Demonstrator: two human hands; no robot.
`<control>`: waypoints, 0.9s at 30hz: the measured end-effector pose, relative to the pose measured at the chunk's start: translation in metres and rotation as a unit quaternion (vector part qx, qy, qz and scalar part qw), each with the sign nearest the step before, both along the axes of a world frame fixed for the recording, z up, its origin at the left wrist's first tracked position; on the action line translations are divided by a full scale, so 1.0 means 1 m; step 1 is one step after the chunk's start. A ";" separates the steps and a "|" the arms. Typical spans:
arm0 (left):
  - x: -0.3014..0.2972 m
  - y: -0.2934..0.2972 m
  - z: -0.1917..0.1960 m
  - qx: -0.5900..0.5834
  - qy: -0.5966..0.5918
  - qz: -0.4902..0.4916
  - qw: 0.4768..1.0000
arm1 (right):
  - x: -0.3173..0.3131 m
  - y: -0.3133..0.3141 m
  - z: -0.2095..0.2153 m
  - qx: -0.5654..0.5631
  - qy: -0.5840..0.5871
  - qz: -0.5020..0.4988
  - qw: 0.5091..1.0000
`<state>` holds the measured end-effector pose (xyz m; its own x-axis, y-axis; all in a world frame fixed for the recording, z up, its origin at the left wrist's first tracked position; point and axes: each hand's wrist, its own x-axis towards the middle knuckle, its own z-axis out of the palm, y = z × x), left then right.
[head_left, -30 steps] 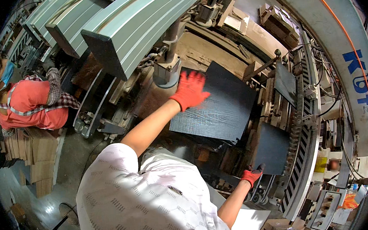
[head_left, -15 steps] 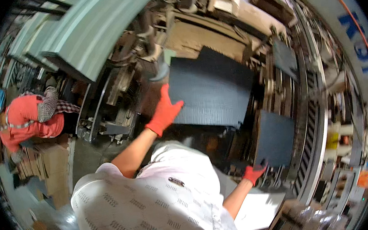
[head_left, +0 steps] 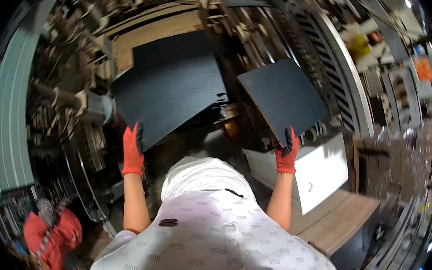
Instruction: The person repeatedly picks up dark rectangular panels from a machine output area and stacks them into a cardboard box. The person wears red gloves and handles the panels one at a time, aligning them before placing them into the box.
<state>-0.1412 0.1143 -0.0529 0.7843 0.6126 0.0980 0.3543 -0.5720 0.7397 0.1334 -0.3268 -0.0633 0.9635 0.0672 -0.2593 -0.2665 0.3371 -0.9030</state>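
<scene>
1. The large dark board (head_left: 178, 84) lies in front of the person and serves as the landmark here; its left edge is stepped, so more than one sheet may be stacked, though I cannot tell how many, and its underside is hidden
2. The left hand (head_left: 133, 152), in a red glove with a dark palm, is at the near left corner of the large dark board; its fingers point away from the person with a small gap between two of them, and I cannot tell whether they pinch the edge
3. The right hand (head_left: 287, 155), gloved alike, is to the right of the large dark board, fingers closed over the near corner of a smaller dark panel (head_left: 283, 98); the thumb is hard to make out
4. That panel sits just right of the large dark board, a strip of shadow between them; what bears its far side is hidden beneath it
5. Left of the large dark board stand a blurred metal cylinder (head_left: 96, 108) and a grey-green beam (head_left: 12, 122), the latter cut off by the dark rim
6. Nearer than the large dark board and far to its left, a co-worker in a red top (head_left: 53, 242) is smeared by blur
7. Nearer and to the right of the large dark board is a white panel (head_left: 327, 171), partly behind the right forearm
</scene>
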 end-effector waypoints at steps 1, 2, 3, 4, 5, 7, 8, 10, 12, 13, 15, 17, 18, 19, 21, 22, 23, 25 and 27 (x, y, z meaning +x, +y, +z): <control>0.011 -0.010 0.009 -0.150 -0.004 0.097 0.984 | -0.009 -0.013 0.000 0.009 0.003 -0.004 1.000; 0.019 -0.007 0.016 -0.351 -0.105 0.139 0.920 | -0.020 -0.028 -0.001 -0.018 -0.022 0.000 1.000; 0.026 -0.003 0.019 -0.535 -0.191 0.178 0.803 | -0.041 -0.051 -0.007 -0.170 -0.112 0.029 0.979; 0.020 -0.007 0.022 -0.216 -0.090 0.083 0.969 | -0.061 -0.071 -0.011 -0.320 -0.195 0.034 0.926; 0.022 -0.012 0.023 -0.334 -0.142 0.092 0.927 | -0.081 -0.077 0.012 -0.462 -0.280 0.031 0.841; 0.033 -0.016 0.032 -0.466 -0.164 0.164 0.854 | -0.119 -0.101 0.023 -0.554 -0.314 0.010 0.771; 0.030 -0.015 0.025 -0.229 -0.109 0.082 0.964 | -0.139 -0.120 0.015 -0.470 -0.240 -0.028 0.849; 0.023 -0.014 0.014 0.053 -0.037 -0.002 0.998 | -0.176 -0.150 0.005 -0.316 -0.113 -0.131 0.933; 0.027 -0.013 0.015 0.036 -0.042 -0.001 0.998 | -0.196 -0.166 0.033 -0.225 -0.026 -0.196 0.954; 0.022 -0.007 0.004 -0.057 -0.058 0.018 0.997 | -0.200 -0.179 0.048 -0.134 0.029 -0.211 0.968; 0.021 0.000 -0.003 -0.100 -0.077 0.020 0.992 | -0.205 -0.200 0.057 -0.069 0.078 -0.218 0.970; 0.028 0.001 0.001 -0.022 -0.071 -0.012 0.997 | -0.210 -0.223 0.058 -0.137 0.075 -0.203 0.967; 0.030 0.001 0.003 0.008 -0.061 -0.022 0.998 | -0.223 -0.251 0.035 -0.138 0.103 -0.236 0.956; 0.029 0.002 0.004 0.041 -0.051 -0.027 0.998 | -0.236 -0.279 0.013 -0.307 0.026 -0.184 0.933; 0.032 0.003 0.007 -0.123 -0.089 0.012 0.988 | -0.243 -0.311 -0.018 -0.599 -0.137 -0.052 0.787; 0.042 -0.003 0.020 -0.305 -0.115 0.075 0.942 | -0.237 -0.308 -0.014 -0.663 -0.132 -0.034 0.736; 0.052 -0.009 0.033 -0.463 -0.159 0.165 0.856 | -0.231 -0.296 -0.008 -0.676 -0.140 -0.075 0.719; 0.059 -0.018 0.045 -0.461 -0.181 0.188 0.848 | -0.208 -0.309 -0.012 -0.341 0.251 -0.249 0.871; 0.069 -0.022 0.047 -0.436 -0.214 0.166 0.858 | -0.201 -0.320 -0.013 -0.641 0.315 -0.058 0.697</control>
<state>-0.0720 0.0920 -0.0058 0.5593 0.7823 -0.2743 -0.0206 0.3439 0.9388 -0.0678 -0.6473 -0.0763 0.6103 -0.6786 -0.4087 -0.7851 -0.5868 -0.1981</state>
